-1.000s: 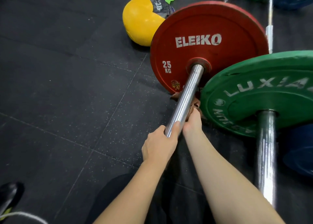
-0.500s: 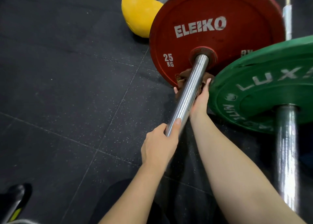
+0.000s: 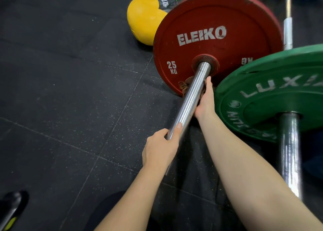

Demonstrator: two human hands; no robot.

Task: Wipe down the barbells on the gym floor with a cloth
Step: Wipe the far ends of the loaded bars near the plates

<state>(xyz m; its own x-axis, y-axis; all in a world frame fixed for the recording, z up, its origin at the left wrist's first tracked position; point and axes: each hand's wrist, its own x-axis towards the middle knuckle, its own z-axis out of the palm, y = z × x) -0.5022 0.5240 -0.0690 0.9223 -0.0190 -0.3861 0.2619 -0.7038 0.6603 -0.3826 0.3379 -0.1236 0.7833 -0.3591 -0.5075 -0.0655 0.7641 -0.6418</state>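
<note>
Barbell sleeve (image 3: 192, 97), seemingly rigid, slick steel anchored by the red plate (image 3: 201, 20) at twelve o'clock, has left hand (image 3: 161, 150) gripping its end, right hand (image 3: 205, 102) clasping cloth (image 3: 189, 80) underneath.

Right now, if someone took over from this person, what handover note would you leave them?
Left hand: grips the free end of the barbell sleeve.
Right hand: holds the cloth against the sleeve's underside, close to the red plate.
Done: cannot tell how much has been wiped.
Left: probably finish this sleeve, then the second bar carrying the green plate on the right, and the thin bar beyond it.
</note>
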